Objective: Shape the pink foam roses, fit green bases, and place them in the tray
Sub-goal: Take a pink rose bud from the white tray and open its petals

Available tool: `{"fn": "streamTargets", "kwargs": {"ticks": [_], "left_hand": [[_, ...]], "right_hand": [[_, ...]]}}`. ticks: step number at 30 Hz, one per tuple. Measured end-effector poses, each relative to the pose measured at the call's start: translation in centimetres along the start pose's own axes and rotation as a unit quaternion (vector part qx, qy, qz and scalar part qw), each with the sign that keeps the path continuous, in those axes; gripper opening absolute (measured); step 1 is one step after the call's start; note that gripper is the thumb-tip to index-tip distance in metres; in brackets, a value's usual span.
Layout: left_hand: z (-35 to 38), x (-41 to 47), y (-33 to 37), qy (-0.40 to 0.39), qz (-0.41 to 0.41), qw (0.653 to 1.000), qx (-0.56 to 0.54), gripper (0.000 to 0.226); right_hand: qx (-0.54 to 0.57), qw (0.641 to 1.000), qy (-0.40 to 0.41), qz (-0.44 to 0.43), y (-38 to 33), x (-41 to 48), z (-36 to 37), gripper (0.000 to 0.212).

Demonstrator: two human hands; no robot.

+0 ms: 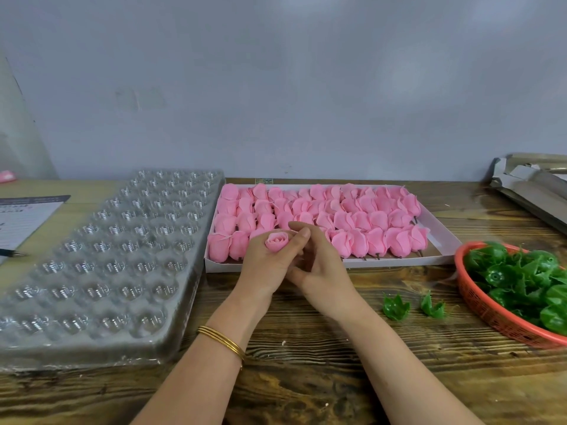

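Pink rose (276,241), gripped by the left hand (264,266), is touched by the right hand (320,268); shaping seems underway. A green base (396,307) is probably needed next.

Pink roses (319,219), green bases (521,271) in orange basket (478,305), clear tray (101,265).

The wooden table (306,348) carries a clear plastic cavity tray (92,348) at the left. A shallow white box (399,261) of pink foam roses (352,216) sits mid-table, and an orange basket (484,308) of green bases (521,271) at the right. Two loose green bases (396,308) lie near the basket. A paper sheet (24,216) and pen (12,253) lie far left.
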State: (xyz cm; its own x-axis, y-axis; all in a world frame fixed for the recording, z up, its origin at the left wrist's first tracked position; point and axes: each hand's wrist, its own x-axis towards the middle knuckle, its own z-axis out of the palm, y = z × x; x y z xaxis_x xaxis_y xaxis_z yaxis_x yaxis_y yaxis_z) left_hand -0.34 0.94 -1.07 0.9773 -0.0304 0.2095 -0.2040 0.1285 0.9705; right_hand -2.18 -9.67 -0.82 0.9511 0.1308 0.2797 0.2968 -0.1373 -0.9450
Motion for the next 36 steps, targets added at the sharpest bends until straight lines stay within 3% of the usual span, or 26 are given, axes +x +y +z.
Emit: {"fn": "streamTargets", "kwargs": {"ticks": [4, 10, 17, 26, 34, 36], "left_hand": [[-0.10, 0.15, -0.07, 0.000, 0.006, 1.000, 0.016, 0.029], [0.25, -0.07, 0.03, 0.014, -0.026, 0.999, -0.042, 0.019], [0.44, -0.08, -0.11, 0.017, -0.027, 0.999, -0.036, 0.025], [-0.09, 0.18, -0.25, 0.005, -0.008, 1.000, 0.001, 0.018], [0.50, 0.20, -0.34, 0.033, -0.027, 0.998, -0.037, 0.026], [0.58, 0.14, -0.30, 0.028, -0.028, 0.998, -0.041, 0.027]], "right_hand": [[0.019, 1.000, -0.019, 0.002, -0.10, 0.05, -0.04, 0.054], [-0.026, 0.999, 0.017, -0.029, -0.03, -0.03, 0.14, 0.059], [-0.062, 0.996, 0.046, -0.041, 0.11, -0.10, 0.31, 0.059], [-0.045, 0.999, -0.019, -0.008, 0.20, -0.14, 0.04, 0.063], [-0.062, 0.997, 0.022, -0.045, 0.19, -0.06, 0.38, 0.046], [-0.061, 0.996, 0.039, -0.049, 0.07, -0.10, 0.37, 0.052]]}}
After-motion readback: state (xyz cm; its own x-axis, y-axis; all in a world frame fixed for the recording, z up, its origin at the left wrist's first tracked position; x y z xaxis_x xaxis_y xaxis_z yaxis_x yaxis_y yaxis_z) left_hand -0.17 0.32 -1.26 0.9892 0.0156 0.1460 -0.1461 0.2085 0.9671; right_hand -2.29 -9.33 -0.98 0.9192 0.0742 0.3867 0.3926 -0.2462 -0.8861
